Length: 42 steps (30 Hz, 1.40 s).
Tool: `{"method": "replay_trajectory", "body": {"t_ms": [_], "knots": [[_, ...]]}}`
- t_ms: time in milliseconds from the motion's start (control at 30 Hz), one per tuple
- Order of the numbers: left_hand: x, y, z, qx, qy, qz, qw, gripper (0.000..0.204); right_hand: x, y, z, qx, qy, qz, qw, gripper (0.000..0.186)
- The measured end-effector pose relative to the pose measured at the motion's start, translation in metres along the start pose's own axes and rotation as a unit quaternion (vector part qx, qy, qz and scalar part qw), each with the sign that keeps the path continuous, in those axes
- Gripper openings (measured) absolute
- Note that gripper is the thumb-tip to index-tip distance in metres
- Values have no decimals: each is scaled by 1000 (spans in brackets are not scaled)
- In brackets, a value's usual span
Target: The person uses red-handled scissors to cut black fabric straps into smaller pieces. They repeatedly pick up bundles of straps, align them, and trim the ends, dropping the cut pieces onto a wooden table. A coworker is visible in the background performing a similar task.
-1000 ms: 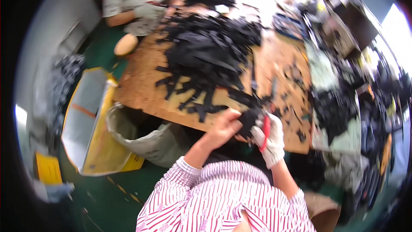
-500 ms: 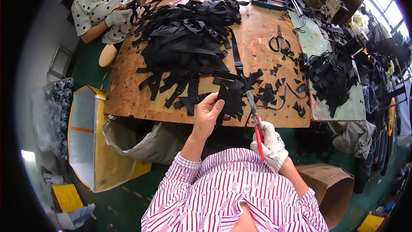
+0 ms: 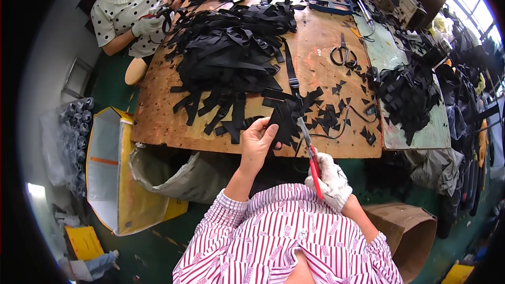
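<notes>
My bare left hand (image 3: pixel 256 144) pinches a piece of black webbing (image 3: pixel 286 121) at the near edge of the wooden table (image 3: pixel 158 121), holding it flat, while my gloved right hand (image 3: pixel 329 181) is closed around the red handles of the scissors (image 3: pixel 310 152), blades pointing up at the piece. I judge I am mid-trim; the next cut needs the strap taut and the blades lined up clear of my left fingers.

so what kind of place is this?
Probably a sewing or bag-making workshop: a worn wooden table heaped with black straps, scissors lying on it, and the right hand holding red-handled snips.
</notes>
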<state>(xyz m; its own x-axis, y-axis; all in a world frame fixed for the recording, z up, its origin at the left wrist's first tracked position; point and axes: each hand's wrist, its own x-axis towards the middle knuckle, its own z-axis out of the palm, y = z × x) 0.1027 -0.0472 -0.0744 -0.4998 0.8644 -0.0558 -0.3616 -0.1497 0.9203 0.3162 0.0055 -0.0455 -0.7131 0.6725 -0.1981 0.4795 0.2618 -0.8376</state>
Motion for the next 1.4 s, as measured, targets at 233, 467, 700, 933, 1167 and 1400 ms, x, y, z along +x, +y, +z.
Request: {"method": "replay_trajectory", "body": {"t_ms": [233, 467, 700, 933, 1167, 1400], "knots": [[-5, -8, 4, 63, -25, -34, 997, 17, 4, 4, 1, -42, 3, 1, 999, 66], [-4, -11, 0, 69, -55, -37, 995, 11, 11, 2, -2, -35, 0, -31, 999, 71], [-1, -15, -2, 78, -41, -46, 995, 15, 7, 12, 12, 67, 24, 17, 997, 56], [-2, -13, -11, 157, -73, -30, 984, 12, 11, 2, 4, -8, 14, -20, 1000, 53], [-3, -6, -5, 184, -84, -48, 978, 13, 12, 33, 26, 142, 21, 73, 987, 45], [-13, -8, -6, 71, -91, -70, 991, 17, 32, 19, 15, 338, 106, 196, 914, 10]]}}
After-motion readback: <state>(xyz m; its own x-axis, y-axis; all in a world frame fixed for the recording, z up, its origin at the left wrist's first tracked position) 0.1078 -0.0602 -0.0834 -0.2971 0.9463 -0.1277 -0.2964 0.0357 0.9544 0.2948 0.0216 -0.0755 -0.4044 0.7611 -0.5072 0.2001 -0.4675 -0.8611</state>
